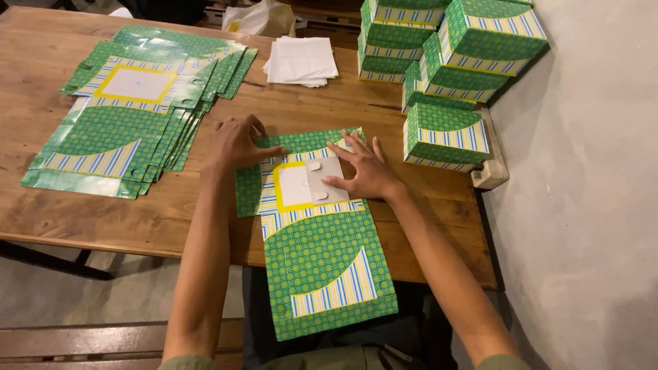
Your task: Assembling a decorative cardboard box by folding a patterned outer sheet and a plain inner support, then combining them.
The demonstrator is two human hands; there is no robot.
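On the wooden table (55, 205), right in front of the person, lies a flat unfolded box blank (315, 233), green patterned with blue-and-yellow striped bands. Its near end hangs off the table edge over the person's lap. Around the middle of it sits a yellow-framed window (293, 186), with a grey flap (327, 179) lying half across that window.

Both hands are flat on the blank, neither one gripping anything. Left hand (236, 142) rests on the far left corner of the sheet, fingers loosely spread, with one finger stretched toward the striped band by the window. Right hand (367, 171) is splayed wide open, fingers fanned out, and the thumb plus a fingertip or two press down on the grey flap. So basically two open palms holding the sheet down, no pinching that I can see.

Further out: to the left there's a fanned pile of flat blanks (130, 109) in the same print. Behind the hands, a small stack of white sheets (300, 60). Off to the right against the grey wall (589, 205) stands a heap of finished boxes (445, 62), the nearest one just beside the right hand.
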